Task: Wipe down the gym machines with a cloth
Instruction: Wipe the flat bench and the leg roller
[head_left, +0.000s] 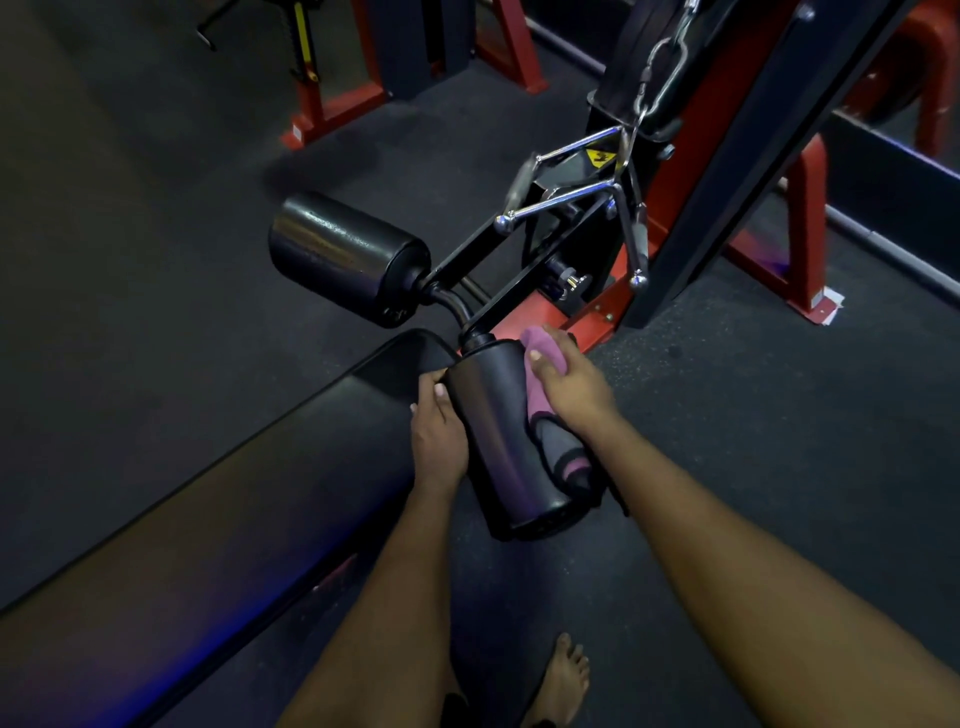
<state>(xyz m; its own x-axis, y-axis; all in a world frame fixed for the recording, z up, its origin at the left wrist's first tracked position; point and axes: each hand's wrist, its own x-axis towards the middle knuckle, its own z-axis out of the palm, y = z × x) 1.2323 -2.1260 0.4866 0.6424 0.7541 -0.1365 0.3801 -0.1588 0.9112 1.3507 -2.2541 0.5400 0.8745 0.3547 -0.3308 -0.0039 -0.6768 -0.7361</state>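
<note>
A black padded roller (506, 441) of a red and black cable machine (691, 171) lies in the middle of the view. My right hand (569, 384) presses a pink and grey cloth (545, 410) against the roller's right side. On the roller's left side, my left hand (436, 431) grips it with fingers curled over the near end. A second black roller (343, 257) sticks out to the upper left on the same bar.
A long black bench pad (218, 514) runs from the lower left up to the rollers. A chrome cable handle (587, 202) hangs by a chain above them. Red machine frames (332, 111) stand behind on the dark rubber floor. A bare foot (563, 680) is at the bottom.
</note>
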